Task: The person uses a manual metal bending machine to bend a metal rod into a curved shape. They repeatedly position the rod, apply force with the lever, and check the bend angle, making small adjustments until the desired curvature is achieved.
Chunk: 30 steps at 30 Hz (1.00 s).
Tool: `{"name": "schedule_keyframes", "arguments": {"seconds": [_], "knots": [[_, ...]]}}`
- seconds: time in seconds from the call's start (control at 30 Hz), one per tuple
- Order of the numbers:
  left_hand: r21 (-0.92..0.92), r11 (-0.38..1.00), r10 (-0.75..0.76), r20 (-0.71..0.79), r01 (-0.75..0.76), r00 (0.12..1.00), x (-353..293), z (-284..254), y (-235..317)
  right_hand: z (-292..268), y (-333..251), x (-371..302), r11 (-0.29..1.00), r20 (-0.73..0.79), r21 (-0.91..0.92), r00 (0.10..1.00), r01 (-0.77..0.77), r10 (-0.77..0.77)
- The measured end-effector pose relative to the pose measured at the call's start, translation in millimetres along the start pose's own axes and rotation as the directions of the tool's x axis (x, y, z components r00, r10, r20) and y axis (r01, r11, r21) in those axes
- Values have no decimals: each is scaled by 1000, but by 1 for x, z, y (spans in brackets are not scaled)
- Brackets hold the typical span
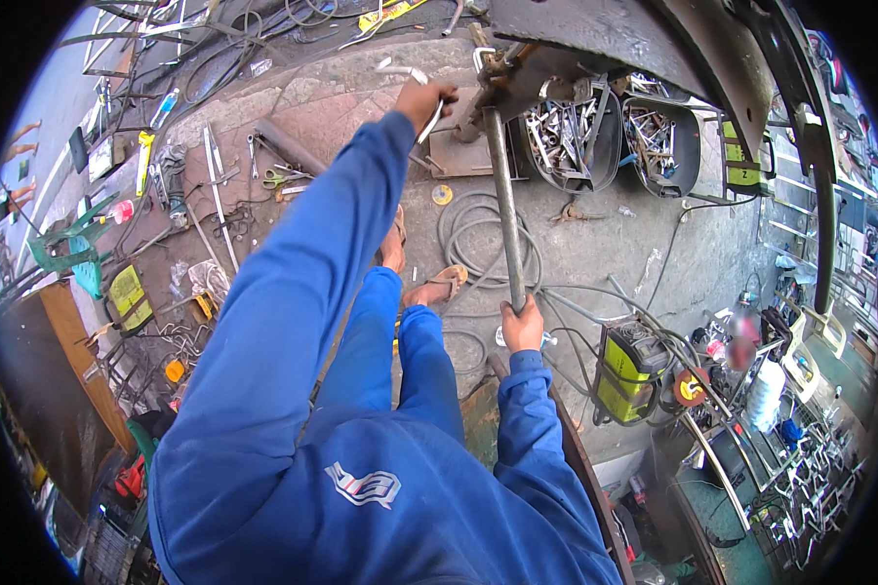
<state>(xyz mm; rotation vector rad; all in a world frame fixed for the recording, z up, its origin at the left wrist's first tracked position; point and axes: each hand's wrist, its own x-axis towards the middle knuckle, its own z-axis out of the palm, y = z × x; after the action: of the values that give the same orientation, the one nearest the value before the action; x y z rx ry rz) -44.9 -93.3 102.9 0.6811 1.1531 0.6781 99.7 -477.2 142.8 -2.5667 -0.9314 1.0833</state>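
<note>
My right hand (523, 324) is closed round the lower end of a long grey metal pipe (502, 200). The pipe's upper end meets a dark steel fixture (493, 83) under a large metal plate. Farther left, my left hand (425, 103) has its fingers curled round a thin bent metal rod (432, 125), which shows above and below the hand. Another pale, hooked piece of metal (481, 58) sits at the top of the fixture. Whether it joins the rod in my left hand, I cannot tell.
Two dark bins (610, 146) of short metal pieces stand right of the pipe. Coiled grey cable (458, 229) lies near my sandalled feet. A yellow-green machine (629, 370) stands at the right, scissors (281, 178) and other tools lie left, and bent rods (819, 487) are heaped lower right.
</note>
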Motion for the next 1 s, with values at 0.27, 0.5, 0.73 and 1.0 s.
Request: {"name": "schedule_keyframes", "arguments": {"seconds": [0.27,0.5,0.73,1.0], "knots": [[440,888,149,6,-136,989,151,18,-22,3,4,-4,999,-85,28,996,36,-34],[3,998,60,141,-61,988,154,31,-26,-7,-9,-4,999,14,-3,999,-48,48],[-124,978,185,157,-167,970,131,39,-3,-8,-13,-5,997,6,-41,998,-62,63],[391,873,259,136,-292,956,41,29,34,-4,-4,-3,998,37,-27,998,-58,59]]}}
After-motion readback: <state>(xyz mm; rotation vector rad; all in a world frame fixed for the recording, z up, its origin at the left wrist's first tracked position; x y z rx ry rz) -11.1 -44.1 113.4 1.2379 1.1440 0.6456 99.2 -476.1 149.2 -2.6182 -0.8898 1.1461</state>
